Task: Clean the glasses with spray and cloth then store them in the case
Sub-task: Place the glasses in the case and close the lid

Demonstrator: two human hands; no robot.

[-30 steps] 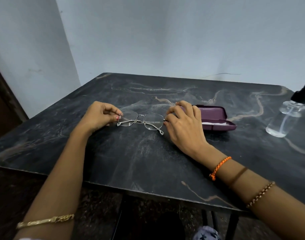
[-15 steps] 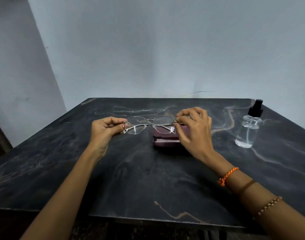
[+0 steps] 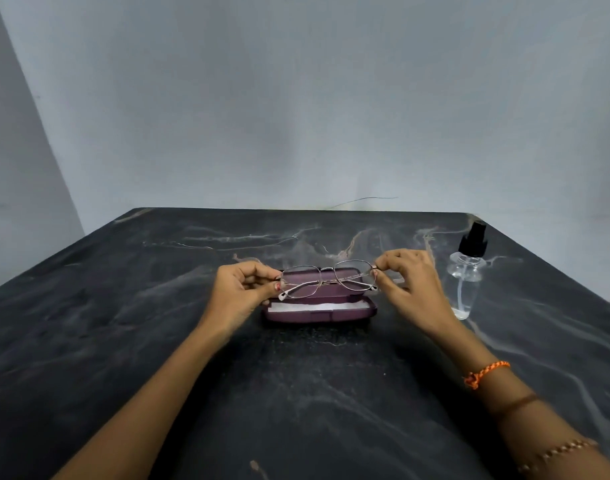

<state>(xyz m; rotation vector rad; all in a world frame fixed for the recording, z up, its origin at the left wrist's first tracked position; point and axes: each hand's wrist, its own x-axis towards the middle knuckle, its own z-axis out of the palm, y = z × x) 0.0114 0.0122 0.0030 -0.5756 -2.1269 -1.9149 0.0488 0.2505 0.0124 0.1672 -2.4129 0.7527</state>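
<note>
Dark marble-pattern desk (image 3: 296, 393): left hand (image 3: 239, 292) and right hand (image 3: 409, 289) each pinch one end of the folded glasses (image 3: 328, 280), now raised from mid-desk over the open purple case (image 3: 319, 311); storing appears imminent. Spray bottle (image 3: 466, 275) stands at right edge.

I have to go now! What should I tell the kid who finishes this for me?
Left hand and right hand each pinch one end of the folded glasses, held just above the open purple case. A white cloth lies inside the case. The spray bottle stands to the right on the table. Left: set the glasses in and close the case.
</note>
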